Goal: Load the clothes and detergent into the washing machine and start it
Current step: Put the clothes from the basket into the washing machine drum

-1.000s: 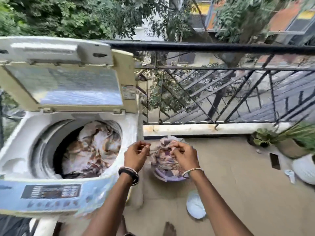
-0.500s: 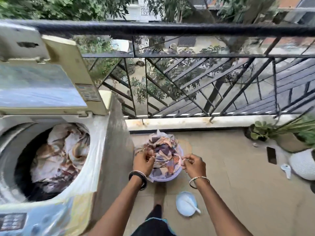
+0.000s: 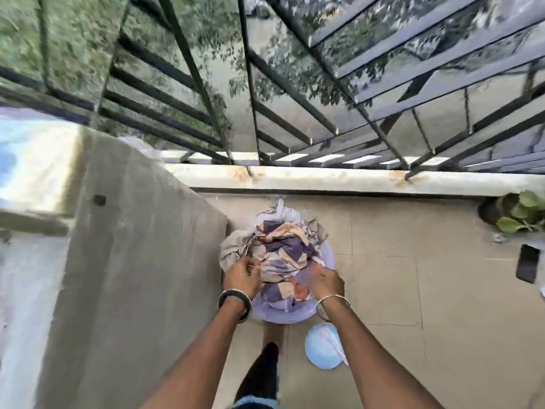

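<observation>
A pale purple tub (image 3: 328, 258) on the balcony floor holds a heap of patterned clothes (image 3: 278, 246) in purple, beige and orange. My left hand (image 3: 242, 276) grips the cloth at the heap's left side. Over on the right edge of the heap, my right hand (image 3: 327, 283) is closed on the fabric. The washing machine (image 3: 124, 261) fills the left of the view; only its grey side wall and a blurred part of its top show, the drum is out of sight. A small white bowl with a spoon (image 3: 323, 346), apparently detergent, sits on the floor near my right forearm.
A black metal railing (image 3: 295, 113) on a low concrete curb (image 3: 324, 178) closes the far side. A potted plant (image 3: 519, 214) and a dark phone-like object (image 3: 528, 267) lie at the right. My foot (image 3: 262, 373) stands just behind the tub.
The view has tilted down and right, so the machine's drum and lid have left the frame. Both hands have sunk lower onto the heap in the tub and closed on the cloth.
</observation>
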Motion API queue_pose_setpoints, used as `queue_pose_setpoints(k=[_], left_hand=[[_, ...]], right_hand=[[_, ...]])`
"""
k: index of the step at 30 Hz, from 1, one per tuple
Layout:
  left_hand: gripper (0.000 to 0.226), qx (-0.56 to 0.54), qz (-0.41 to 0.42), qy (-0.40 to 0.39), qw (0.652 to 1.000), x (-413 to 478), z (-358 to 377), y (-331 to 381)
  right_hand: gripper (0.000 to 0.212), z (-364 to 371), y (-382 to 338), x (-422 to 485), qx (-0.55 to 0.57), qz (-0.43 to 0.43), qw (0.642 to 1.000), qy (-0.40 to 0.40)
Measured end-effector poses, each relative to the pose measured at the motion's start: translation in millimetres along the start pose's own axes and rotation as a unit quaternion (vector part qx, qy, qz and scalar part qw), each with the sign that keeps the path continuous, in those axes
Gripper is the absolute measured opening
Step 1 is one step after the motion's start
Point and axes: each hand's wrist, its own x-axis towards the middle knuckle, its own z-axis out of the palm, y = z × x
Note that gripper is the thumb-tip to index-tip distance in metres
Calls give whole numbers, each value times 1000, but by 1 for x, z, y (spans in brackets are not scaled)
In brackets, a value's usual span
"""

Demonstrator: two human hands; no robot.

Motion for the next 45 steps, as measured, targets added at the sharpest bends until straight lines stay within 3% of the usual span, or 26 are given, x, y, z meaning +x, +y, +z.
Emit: queue_pose_setpoints(k=[4,9,15,19,23,27,31,34,38,41,43,45], left_hand=[[25,2,-14,-2,1000,69,36,-26],[15,3,-25,-5,1000,118,68,-45],[3,-15,-8,-26,1000,125,89,-57],[15,-7,-4,-38,999,106,83,-56],[36,32,19,-69,997,89,73,-41],[59,90,49,-116,988,69,66,-24],[90,204,98,-154,962,42,63,-14],[92,273,123,-176,938,19,61,-12],[53,211,176,-127,953,-17,57,-13],[28,121,121,-50,984,-62,44,-5],[36,-14,69,15,997,-90,33,1],[38,-94,78,35,992,-120,13,13]], right_hand=[[22,41,0,67,-28,0,999,-20],[71,92,34,177,-72,-10,997,-22],[28,105,-4,174,-98,-10,995,-13],[33,96,-6,133,-46,-22,999,2],[56,59,5,89,82,1,996,22],[27,26,-2,46,104,-34,994,-15],[27,6,-25,-14,130,-82,984,-91],[24,-9,-34,-64,171,-87,967,-166],[38,-34,-24,-110,168,-134,955,-205],[28,-65,-18,-138,190,-170,949,-184],[8,-85,-14,-154,232,-209,936,-165],[24,-106,-8,-175,207,-264,928,-159]])
